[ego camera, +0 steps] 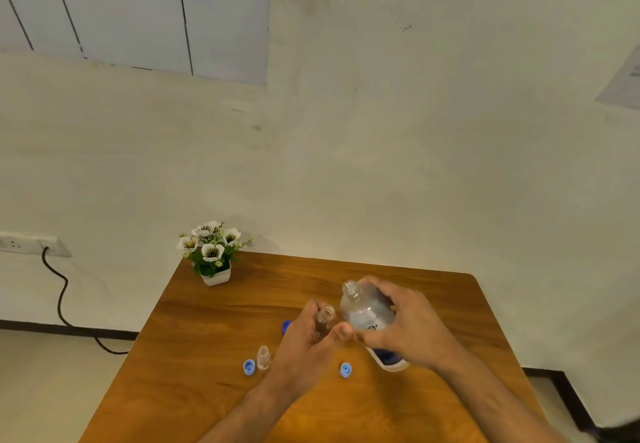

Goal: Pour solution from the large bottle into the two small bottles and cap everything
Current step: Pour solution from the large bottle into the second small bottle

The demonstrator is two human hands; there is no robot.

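My right hand (407, 331) grips the uncapped large bottle (363, 311), tilted just beside the small bottle (323, 321) clasped in my left-hand fingers (341, 333).

One large bottle (366, 311), two small bottles (324, 321) (263, 357), three blue caps (249, 367) (345, 370) (286, 327), one flowerpot (215, 278).

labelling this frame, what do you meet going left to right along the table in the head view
flower pot → light blue cap → small open bottle → left hand holding a small bottle → second light blue cap → large bottle → right hand
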